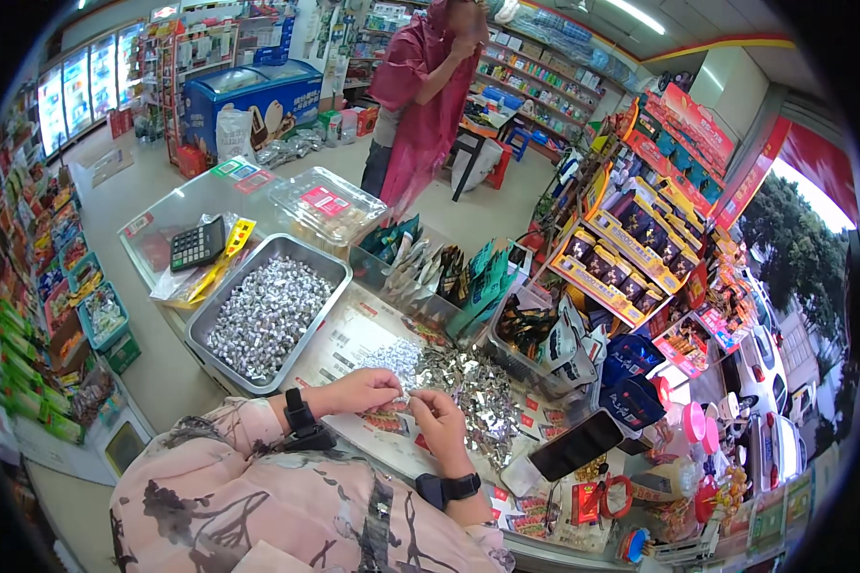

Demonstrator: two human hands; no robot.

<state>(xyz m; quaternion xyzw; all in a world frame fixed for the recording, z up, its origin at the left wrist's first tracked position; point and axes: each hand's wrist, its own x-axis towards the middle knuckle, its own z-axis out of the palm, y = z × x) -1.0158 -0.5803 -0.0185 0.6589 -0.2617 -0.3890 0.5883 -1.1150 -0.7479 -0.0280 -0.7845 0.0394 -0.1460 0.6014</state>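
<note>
Both my hands meet over the counter with fingertips pinched. Between the fingers of my left hand (365, 390) and my right hand (438, 427) is a small silvery-white piece (403, 395), too small to make out clearly. Just beyond them lies a heap of small whitish pieces (392, 359). To its right spreads a pile of thin, shiny silver strips (478, 396). At the left stands a metal tray (308, 332), filled with many small silvery pieces (266, 310) that look like those by my hands. Each wrist wears a black band.
A calculator (198, 244) and a yellow packet (225, 258) lie behind the tray. A clear lidded box (325, 205), bins of pouches (440, 272) and a snack rack (621, 248) line the far side. A phone (576, 446) leans at right. A person in a magenta raincoat (420, 105) stands beyond.
</note>
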